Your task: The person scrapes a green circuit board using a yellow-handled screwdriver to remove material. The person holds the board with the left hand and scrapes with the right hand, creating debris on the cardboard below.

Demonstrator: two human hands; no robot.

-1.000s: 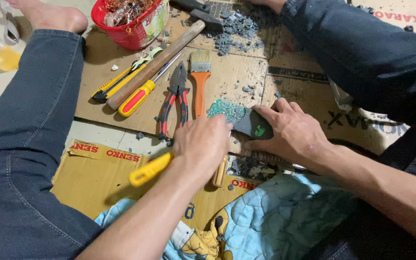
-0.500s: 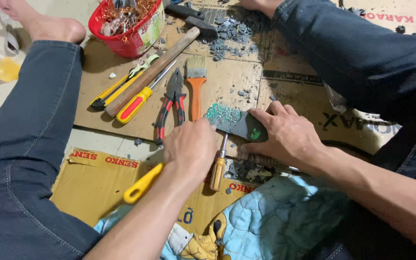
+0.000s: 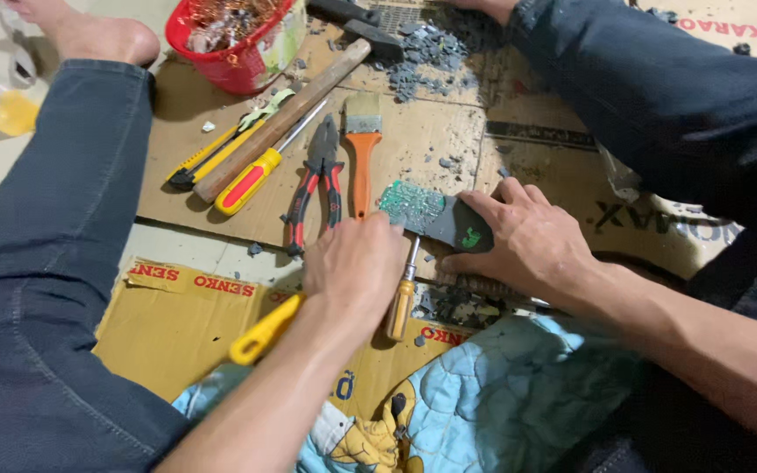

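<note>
The right hand point(image 3: 532, 241) pins a dark casing with a green circuit board point(image 3: 431, 215) flat on the cardboard point(image 3: 177, 324), its long axis running left to right, board end pointing left, while the left hand point(image 3: 357, 267) closes over a yellow-handled tool point(image 3: 265, 331) beside a wooden-handled screwdriver point(image 3: 403, 293) pointing up at the board.

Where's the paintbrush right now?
In the head view, the paintbrush lies on the cardboard at upper centre, just right of the red-handled pliers and just beyond the left hand.
</note>
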